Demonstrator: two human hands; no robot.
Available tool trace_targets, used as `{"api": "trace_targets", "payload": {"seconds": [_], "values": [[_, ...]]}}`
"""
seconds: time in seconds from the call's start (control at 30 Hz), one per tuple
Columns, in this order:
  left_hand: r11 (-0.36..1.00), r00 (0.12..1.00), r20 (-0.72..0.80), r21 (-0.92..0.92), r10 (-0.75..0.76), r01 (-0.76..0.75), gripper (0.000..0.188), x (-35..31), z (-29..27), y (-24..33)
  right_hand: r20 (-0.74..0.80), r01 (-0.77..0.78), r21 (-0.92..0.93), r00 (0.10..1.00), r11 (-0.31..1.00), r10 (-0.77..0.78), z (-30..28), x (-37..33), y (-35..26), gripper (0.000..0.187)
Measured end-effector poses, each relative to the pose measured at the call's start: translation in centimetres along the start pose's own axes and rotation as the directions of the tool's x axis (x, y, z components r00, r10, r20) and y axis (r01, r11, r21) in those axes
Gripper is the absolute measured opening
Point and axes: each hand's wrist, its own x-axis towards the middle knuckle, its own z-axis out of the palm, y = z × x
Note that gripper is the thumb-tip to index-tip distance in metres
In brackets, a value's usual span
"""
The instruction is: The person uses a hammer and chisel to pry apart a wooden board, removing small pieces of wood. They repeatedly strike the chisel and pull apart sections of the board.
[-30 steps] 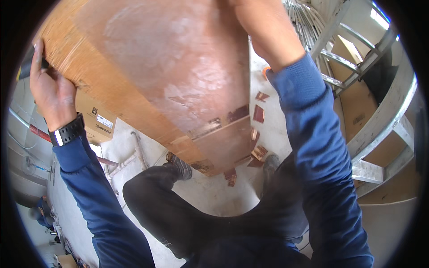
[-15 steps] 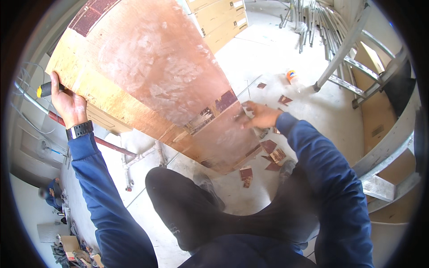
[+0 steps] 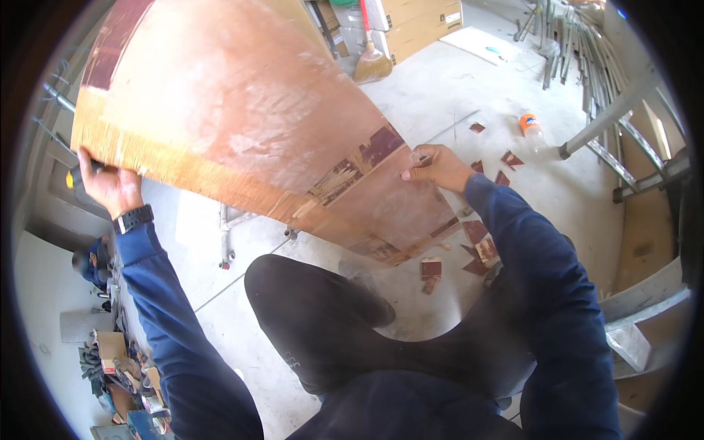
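Note:
A long plywood board (image 3: 242,95), with a worn reddish face, white smears, a bare pale strip and dark red patches, is tilted before me. My left hand (image 3: 114,187), thumb up, is closed at its left edge. A yellow-and-black handle-like thing (image 3: 72,177) shows behind that hand; its kind is hidden. My right hand (image 3: 440,169) is at the board's right edge beside a dark red patch, thumb on the face and fingers bent in. Broken dark red pieces (image 3: 478,240) lie on the floor below the right edge.
Ladder legs (image 3: 609,121) and metal strips (image 3: 572,44) are at the right. An orange-labelled bottle (image 3: 529,125) is on the floor (image 3: 469,88). A broom (image 3: 372,64) and cardboard boxes (image 3: 422,29) stand beyond the board. At the far left a person (image 3: 95,262) is near piled items.
The view has shifted, bringing the broom into sight. My right hand, blurred and slightly off the board before, is now against its right edge. My left hand stays at the left edge.

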Motion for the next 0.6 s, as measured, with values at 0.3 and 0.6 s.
{"api": "trace_targets", "payload": {"seconds": [0.3, 0.6], "values": [[0.95, 0.85, -0.451, 0.018, -0.272, 0.313, 0.033, -5.3, -27.9, -5.8, -0.125, 0.152, -0.168, 0.977, 0.974, -0.173, 2.9, 0.5, -3.8, 0.027], [0.623, 0.374, -0.673, -0.166, -0.638, 0.764, 0.051, -25.7, -48.7, -17.8, -0.094, 0.012, -0.422, 0.994, 0.907, -0.056, 7.8, 0.6, -1.2, 0.027]]}}
